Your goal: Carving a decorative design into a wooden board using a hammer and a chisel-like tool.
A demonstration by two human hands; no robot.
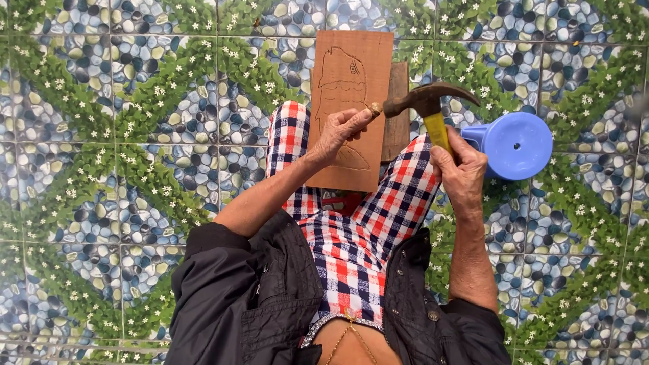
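Note:
A reddish-brown wooden board [351, 67] with a carved fish outline rests between my knees, over the checked red, white and blue cloth [351, 250] on my lap. My left hand [341, 132] is closed around a chisel [374, 108], whose wooden butt end sticks out above my fingers over the board. My right hand [460, 169] grips the yellow handle of a claw hammer [426, 101]. The hammer's dark head sits right against the chisel's butt end.
A blue plastic stool [517, 145] stands on the floor just right of my right hand. A darker wooden block [399, 122] lies under the board's right edge. The floor [135, 135] is tiled with a pebble and green leaf pattern.

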